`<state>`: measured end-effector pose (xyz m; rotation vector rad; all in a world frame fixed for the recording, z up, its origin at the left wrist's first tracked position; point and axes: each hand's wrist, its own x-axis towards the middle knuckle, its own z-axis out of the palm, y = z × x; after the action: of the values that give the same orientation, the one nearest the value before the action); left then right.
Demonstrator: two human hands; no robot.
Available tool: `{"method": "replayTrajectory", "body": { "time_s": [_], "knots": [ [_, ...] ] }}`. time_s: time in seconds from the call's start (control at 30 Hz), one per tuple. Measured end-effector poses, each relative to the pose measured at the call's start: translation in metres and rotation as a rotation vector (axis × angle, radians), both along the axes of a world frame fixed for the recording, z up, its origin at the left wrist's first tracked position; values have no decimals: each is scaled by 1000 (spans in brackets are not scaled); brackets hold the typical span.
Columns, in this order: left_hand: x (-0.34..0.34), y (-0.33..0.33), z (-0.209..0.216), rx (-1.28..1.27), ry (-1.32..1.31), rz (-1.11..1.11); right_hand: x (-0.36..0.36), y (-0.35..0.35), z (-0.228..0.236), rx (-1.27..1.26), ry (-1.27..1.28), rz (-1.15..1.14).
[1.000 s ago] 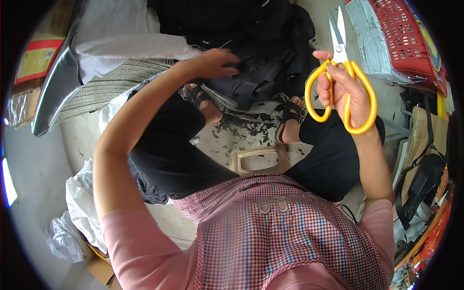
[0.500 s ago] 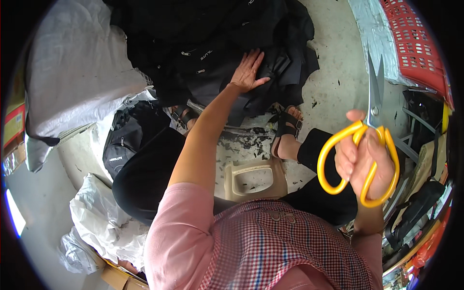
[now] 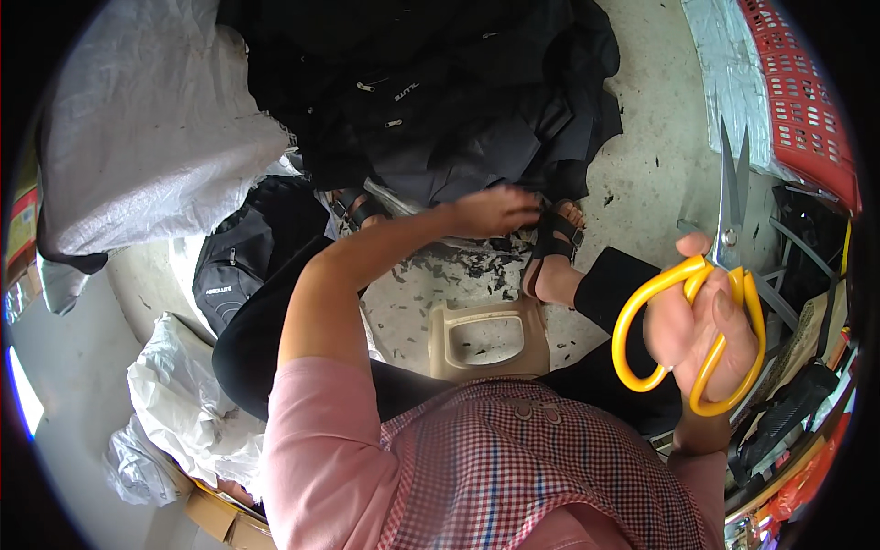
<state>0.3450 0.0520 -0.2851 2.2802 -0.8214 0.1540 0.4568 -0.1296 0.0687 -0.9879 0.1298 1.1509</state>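
In my right hand (image 3: 710, 344) are scissors (image 3: 731, 197) with yellow looped handles, my fingers through the loops. The steel blades point away from me and stand slightly apart. My left hand (image 3: 502, 211), smeared by motion, is at the near edge of a large heap of black fabric pieces (image 3: 440, 137), close to my right sandal (image 3: 556, 236). Whether its fingers hold anything cannot be made out. Small zipper pulls (image 3: 394, 123) and pale lettering show on the black fabric.
A beige plastic stool (image 3: 443, 344) stands between my legs, with dark scraps scattered on the floor. To the left are a large whitish sack (image 3: 156, 137), a black backpack (image 3: 229, 266) and white plastic bags (image 3: 188, 394). A red perforated basket (image 3: 807, 110) is at the far right.
My left hand has left the top of the black fabric and come nearer to me, its elbow bending outward. The scissors, still in my right hand, sit slightly lower and farther right in view.
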Motion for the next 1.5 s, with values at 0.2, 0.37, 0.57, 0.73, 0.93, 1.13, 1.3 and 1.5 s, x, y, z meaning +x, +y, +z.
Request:
{"method": "replayTrajectory", "body": {
  "time_s": [0.2, 0.37, 0.57, 0.73, 0.93, 1.13, 1.3, 1.5],
  "knots": [
    [52, 79, -6, 373, -157, 767, -3, 4, 3, -11, -19, -41],
    [42, 117, -3, 657, 114, 780, -4, 1, 5, -66, -94, -43],
    [53, 151, 108, 798, 239, 341, 0, 1, 0, -30, -197, 2],
    [41, 197, 280, 649, 99, 458, 4, -5, -7, -38, -326, -17],
    [-51, 190, 414, 606, -175, 771, 2, -4, -31, -81, -522, -17],
    [-186, 85, 517, 608, -258, 780, -29, 2, -66, -153, -369, 125],
    [-288, -10, 482, 382, 36, 634, -117, 9, -42, -131, -205, 164],
    [-319, -81, 394, 395, 662, 535, -167, 5, -35, 60, -348, 284]
  ]
}}
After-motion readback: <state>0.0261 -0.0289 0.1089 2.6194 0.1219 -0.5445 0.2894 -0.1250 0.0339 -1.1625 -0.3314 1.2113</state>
